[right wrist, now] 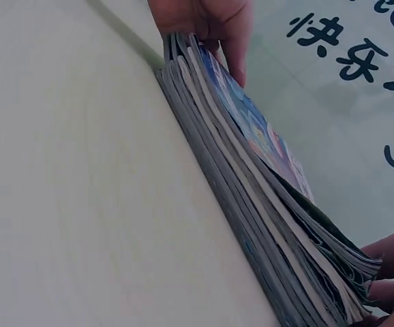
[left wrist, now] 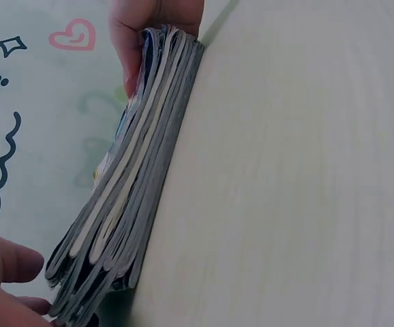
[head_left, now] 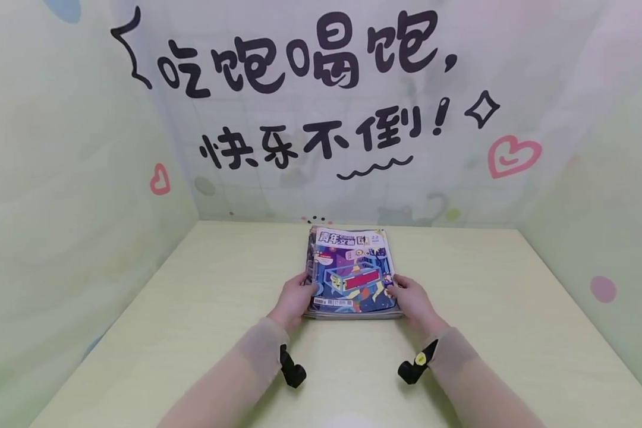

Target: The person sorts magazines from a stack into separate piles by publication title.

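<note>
A stack of several magazines (head_left: 353,267) is at the back middle of the table, a purple and blue illustrated cover on top. My left hand (head_left: 293,300) grips its left side, the thumb over the edge of the top cover. On the opposite side my right hand (head_left: 416,302) holds it the same way. In the left wrist view the folded and layered edges of the magazines (left wrist: 132,170) face the camera. Some layers fan apart near the left hand's fingers (left wrist: 9,262). The right wrist view shows uneven edges near the right fingers (right wrist: 391,255). Fingers beneath the stack are hidden.
The pale yellow table (head_left: 219,267) spreads around the stack. Behind it hangs a light backdrop (head_left: 299,190) with black lettering and pink hearts, and similar panels (head_left: 75,208) close off both sides. Each wrist wears a black camera (head_left: 293,371).
</note>
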`<state>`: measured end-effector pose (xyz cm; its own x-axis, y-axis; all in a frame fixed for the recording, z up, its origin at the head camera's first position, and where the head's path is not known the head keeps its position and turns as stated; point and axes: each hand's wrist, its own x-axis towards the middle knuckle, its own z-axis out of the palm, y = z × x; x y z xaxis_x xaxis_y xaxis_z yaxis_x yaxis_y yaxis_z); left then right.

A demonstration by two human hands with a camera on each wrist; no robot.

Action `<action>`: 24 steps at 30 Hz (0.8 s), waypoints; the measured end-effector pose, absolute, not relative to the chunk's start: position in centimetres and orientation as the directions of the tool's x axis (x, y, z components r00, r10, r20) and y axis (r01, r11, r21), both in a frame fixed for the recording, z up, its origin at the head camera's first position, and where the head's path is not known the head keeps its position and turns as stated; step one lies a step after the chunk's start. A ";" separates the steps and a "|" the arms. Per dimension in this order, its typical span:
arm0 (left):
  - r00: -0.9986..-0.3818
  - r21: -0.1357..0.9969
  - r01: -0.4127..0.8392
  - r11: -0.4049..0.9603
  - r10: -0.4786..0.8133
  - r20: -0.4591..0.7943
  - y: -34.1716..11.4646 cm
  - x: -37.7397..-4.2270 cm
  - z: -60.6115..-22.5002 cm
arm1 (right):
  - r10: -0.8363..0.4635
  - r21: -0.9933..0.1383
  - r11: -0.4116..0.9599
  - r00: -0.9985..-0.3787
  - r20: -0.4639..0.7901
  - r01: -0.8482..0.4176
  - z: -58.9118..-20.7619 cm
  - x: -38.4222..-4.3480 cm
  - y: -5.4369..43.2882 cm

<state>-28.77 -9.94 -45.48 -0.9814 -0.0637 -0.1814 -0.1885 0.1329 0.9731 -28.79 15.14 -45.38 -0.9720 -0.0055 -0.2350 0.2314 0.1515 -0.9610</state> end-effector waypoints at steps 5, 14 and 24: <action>-0.989 0.975 -0.119 0.188 -0.112 -0.099 -9.3 -28.1 -46.1 | 0.040 -0.964 0.197 -0.984 -0.174 0.178 -46.0 -28.1 14.5; -0.980 0.950 -0.130 0.285 -0.182 -0.079 -8.7 -27.6 -45.6 | 0.071 -0.983 0.144 -0.992 -0.103 0.112 -47.0 -27.7 14.1; -0.985 0.876 -0.105 0.472 -0.170 -0.026 -8.3 -27.7 -44.4 | 0.081 -0.985 0.134 -0.992 -0.097 0.107 -47.5 -27.7 14.0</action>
<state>-27.73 -8.29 -44.36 -0.9851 -0.1698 -0.0264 -0.1048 0.4715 0.8756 -27.70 14.01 -47.45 -0.9920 0.0807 -0.0968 0.1070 0.1336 -0.9852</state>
